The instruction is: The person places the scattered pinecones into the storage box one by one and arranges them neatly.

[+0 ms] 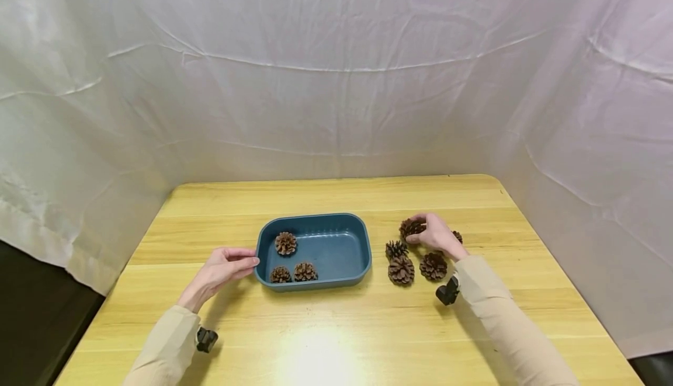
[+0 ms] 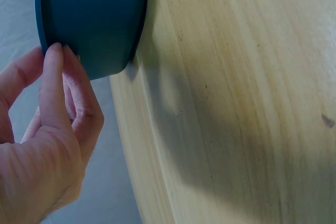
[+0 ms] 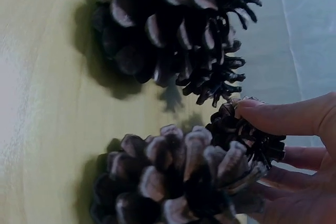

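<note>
Beside the blue tray (image 1: 363, 240), holding three pinecones (image 1: 285, 243), the right hand (image 1: 436, 235) pinches a pinecone (image 1: 411, 227); four others wait on the surface (image 1: 326, 327). The left hand (image 1: 223, 269), fingers relaxed, touches the tray's wall.

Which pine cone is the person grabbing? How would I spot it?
Find the blue tray on the wooden table, then the cluster of pine cones to its right. The grabbed pine cone is the farthest back, and only it has the right hand curled around it.
</note>
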